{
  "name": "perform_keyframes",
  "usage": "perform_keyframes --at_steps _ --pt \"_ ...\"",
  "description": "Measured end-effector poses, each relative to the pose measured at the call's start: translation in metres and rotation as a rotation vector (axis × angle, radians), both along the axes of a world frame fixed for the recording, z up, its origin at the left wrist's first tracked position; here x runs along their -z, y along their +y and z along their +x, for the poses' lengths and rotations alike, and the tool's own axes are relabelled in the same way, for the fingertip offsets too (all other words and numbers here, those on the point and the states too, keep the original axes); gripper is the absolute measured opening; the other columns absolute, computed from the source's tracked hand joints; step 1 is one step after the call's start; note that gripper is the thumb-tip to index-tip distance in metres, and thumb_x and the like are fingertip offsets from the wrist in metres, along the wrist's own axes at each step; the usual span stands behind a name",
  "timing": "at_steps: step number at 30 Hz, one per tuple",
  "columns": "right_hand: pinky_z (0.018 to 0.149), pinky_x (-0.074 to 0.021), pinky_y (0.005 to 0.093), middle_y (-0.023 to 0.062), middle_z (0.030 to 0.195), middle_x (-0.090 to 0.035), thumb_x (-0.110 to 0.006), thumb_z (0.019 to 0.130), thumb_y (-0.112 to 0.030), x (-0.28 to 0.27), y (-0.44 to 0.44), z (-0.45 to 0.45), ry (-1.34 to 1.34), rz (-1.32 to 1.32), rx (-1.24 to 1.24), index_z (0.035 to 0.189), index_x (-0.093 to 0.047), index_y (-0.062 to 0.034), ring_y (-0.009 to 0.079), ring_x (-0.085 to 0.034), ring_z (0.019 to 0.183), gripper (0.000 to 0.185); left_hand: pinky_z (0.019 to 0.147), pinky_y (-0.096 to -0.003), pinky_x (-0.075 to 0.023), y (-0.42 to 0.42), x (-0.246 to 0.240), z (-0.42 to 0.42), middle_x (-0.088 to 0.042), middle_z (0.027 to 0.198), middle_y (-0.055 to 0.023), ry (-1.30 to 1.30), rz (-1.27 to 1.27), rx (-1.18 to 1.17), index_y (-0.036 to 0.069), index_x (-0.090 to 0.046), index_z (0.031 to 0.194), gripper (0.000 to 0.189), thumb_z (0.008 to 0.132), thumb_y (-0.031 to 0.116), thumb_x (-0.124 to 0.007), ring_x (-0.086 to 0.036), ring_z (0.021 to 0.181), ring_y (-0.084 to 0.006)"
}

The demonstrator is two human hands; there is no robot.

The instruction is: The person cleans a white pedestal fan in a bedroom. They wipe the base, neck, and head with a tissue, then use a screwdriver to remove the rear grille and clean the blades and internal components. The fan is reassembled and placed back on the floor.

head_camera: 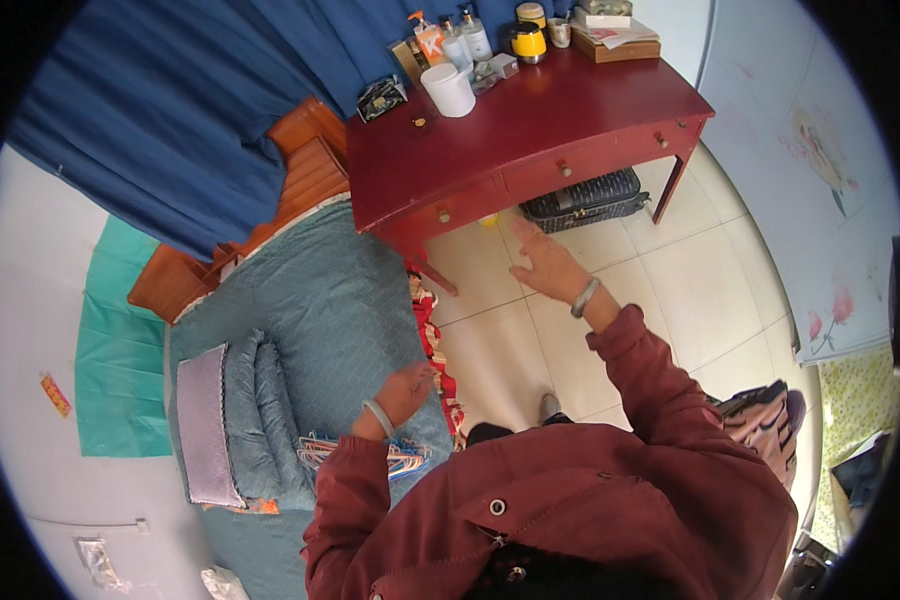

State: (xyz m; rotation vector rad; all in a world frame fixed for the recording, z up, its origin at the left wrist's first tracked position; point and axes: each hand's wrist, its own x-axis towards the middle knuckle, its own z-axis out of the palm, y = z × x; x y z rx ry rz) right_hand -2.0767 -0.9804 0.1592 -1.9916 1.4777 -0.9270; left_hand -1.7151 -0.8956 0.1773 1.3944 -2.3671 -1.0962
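Observation:
My right hand, with a metal bracelet at the wrist, is raised over the tiled floor in front of the red wooden desk. It holds nothing and its fingers are spread. Above the bed, near its edge, is my left hand, with a pale bangle at the wrist. Its fingers are loosely bent, and nothing shows in them. A bundle of wire clothes hangers lies on the bedspread, partly hidden by my left forearm.
A white canister, pump bottles and a yellow jar stand on the desk. Beneath it sits a black suitcase. A lilac pillow and folded quilt rest on the bed. Blue curtains hang behind the headboard.

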Motion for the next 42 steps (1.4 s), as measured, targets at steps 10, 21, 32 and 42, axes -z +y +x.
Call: perform_keyframes --at_steps 10,21,32,42 --pt "0.090 -0.0532 0.0402 0.0253 0.153 -0.031 -0.077 0.077 -0.018 -0.028 -0.258 -0.030 0.000 -0.121 0.088 0.149 -0.022 -0.0012 0.0323 -0.068 0.090 0.093 0.080 -0.0288 -0.0517 -0.235 -0.002 -0.033 -0.068 0.105 -0.0090 0.219 0.014 0.011 0.002 -0.061 0.115 0.022 0.095 0.010 -0.061 -0.064 0.095 -0.0148" --pt "0.092 -0.0507 0.0471 0.0296 0.121 -0.060 -0.076 0.077 -0.029 0.045 -0.483 -0.040 0.106 0.175 0.313 0.134 -0.046 -0.0002 0.0432 -0.060 0.109 0.071 0.105 -0.0409 -0.0421 -0.589 -0.011 -0.142 -0.046 0.142 -0.0239 0.509 -0.103 -0.115 0.001 -0.035 0.146 0.073 0.090 0.030 -0.071 -0.047 0.132 -0.0310" --pt "0.077 -0.0537 0.0460 0.0220 0.089 -0.068 -0.063 0.086 -0.021 0.078 -0.395 0.009 -0.208 0.226 0.155 0.104 -0.066 -0.0009 0.0392 -0.067 0.086 0.028 0.100 -0.0525 -0.0401 -0.674 0.023 -0.265 -0.056 0.121 -0.0219 0.006 -0.623 -0.044 0.002 -0.050 0.127 0.078 0.064 0.035 -0.084 -0.048 0.117 -0.0431" --pt "0.112 -0.0360 0.0458 0.0157 0.151 -0.041 -0.064 0.090 -0.054 0.062 -0.209 -0.044 -1.573 0.139 0.529 0.151 -0.029 -0.0034 0.0281 -0.040 0.138 0.086 0.111 -0.0491 -0.0341 -0.476 -0.008 -0.301 -0.036 0.144 -0.0195 0.736 0.082 0.314 0.003 -0.028 0.149 0.096 0.070 0.013 -0.081 -0.039 0.132 -0.0336"
